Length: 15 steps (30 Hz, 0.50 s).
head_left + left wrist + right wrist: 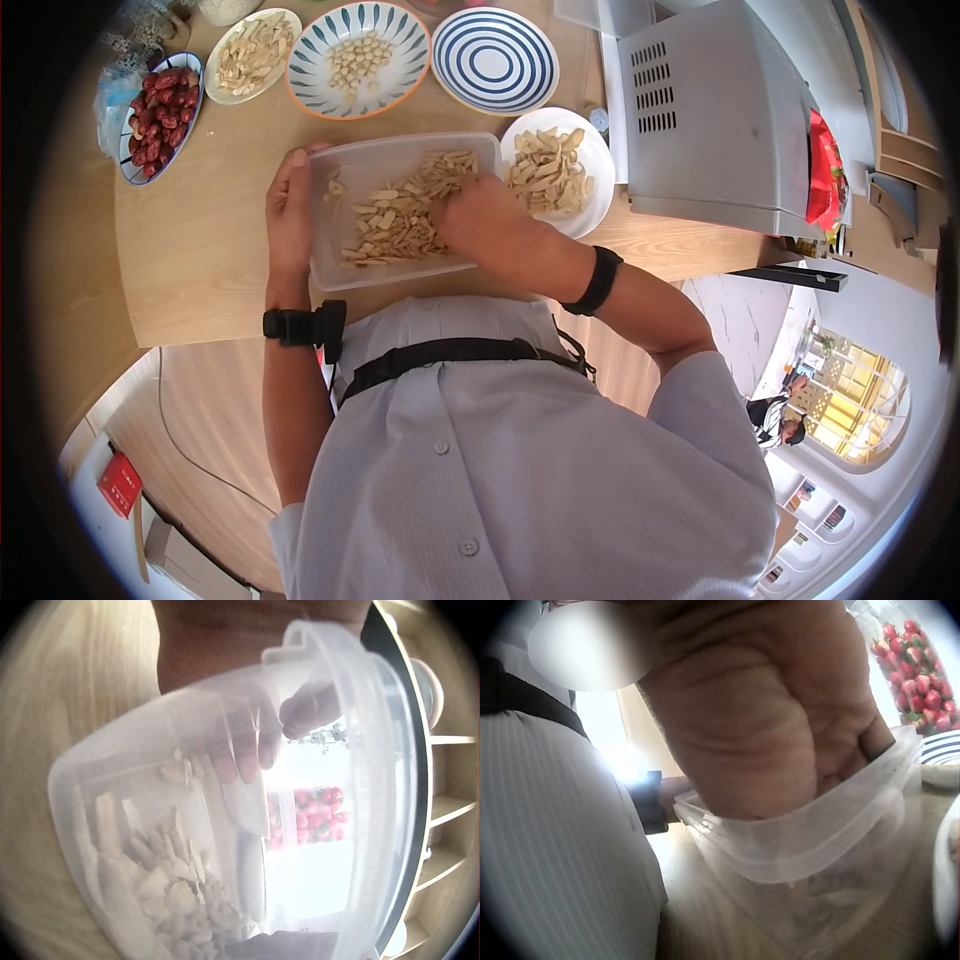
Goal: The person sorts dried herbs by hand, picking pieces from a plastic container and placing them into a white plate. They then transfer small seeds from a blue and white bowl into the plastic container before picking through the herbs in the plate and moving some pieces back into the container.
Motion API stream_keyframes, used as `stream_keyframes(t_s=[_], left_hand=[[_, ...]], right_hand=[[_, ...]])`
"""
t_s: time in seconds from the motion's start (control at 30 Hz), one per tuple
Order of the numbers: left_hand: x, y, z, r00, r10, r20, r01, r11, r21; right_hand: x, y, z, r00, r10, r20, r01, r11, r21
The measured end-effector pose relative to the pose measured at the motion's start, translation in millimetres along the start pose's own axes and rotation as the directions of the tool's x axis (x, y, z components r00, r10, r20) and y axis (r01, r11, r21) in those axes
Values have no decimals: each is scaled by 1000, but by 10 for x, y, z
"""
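A translucent plastic container (330,240) stands on the wooden table in front of me, partly filled with pale dried slices (385,225). My left hand (290,215) grips its left side; in the left wrist view several fingers (244,761) show through the clear plastic. My right hand (485,220) reaches over the near right rim, down into the slices. In the right wrist view the palm (757,727) drops below the rim and the fingertips are hidden, so I cannot tell whether they hold slices. Right beside the container, a white plate (600,190) carries larger pale slices (550,170).
Along the back are a dish of red dates (160,120), a plate of pale slices (252,55), a plate of round cream-coloured seeds (358,65) and a blue-ringed plate (495,60). A grey appliance (700,120) stands at right. Strawberries (922,682) appear behind the container.
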<state>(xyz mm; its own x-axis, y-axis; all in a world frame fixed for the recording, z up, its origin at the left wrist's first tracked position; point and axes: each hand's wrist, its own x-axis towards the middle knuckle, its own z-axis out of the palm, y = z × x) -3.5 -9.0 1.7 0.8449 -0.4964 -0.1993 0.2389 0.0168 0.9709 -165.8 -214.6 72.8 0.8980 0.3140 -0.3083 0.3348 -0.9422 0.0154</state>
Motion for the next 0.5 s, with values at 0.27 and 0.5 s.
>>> stream_keyframes(t_s=[0.27, 0.5], left_hand=[[14, -18, -9, 1000, 2, 9, -1, 1000, -22], [10, -4, 5, 1000, 10, 3, -10, 1000, -18]], right_hand=[[-25, 157, 89, 993, -82, -87, 103, 954, 283], [-60, 192, -44, 997, -65, -46, 78, 915, 396]])
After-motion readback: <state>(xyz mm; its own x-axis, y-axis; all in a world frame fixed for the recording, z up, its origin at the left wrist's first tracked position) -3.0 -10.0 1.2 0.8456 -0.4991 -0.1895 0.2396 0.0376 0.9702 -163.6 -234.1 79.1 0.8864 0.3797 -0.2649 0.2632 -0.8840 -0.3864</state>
